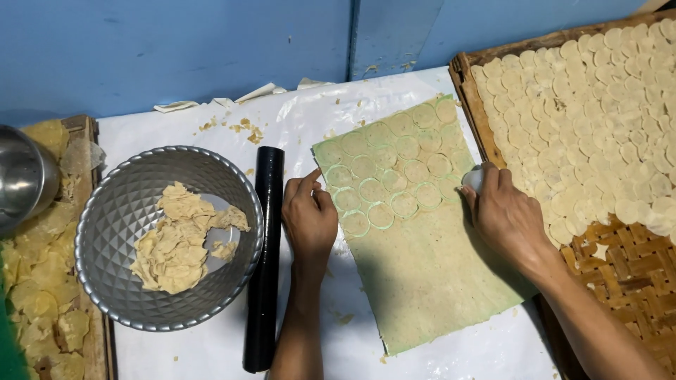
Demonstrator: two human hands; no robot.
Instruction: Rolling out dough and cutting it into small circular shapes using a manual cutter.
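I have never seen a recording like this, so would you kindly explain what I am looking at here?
One camera, worn on a person's head, looks down at their two bare hands; there is no machine. The left hand rests on the edge of a thin dough sheet marked with cut circles. The right hand holds a small white round cutter at the sheet's other edge. Nearby lie a black rolling pin, a metal bowl of dough scraps, and a woven tray of cut dough rounds.

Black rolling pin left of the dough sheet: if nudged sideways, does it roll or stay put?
The black rolling pin is a smooth, even cylinder lying flat on the white plastic sheet, so it probably rolls easily. The metal bowl beside it would likely stop it leftward. It looks rigid, so it should probably lift without sagging.
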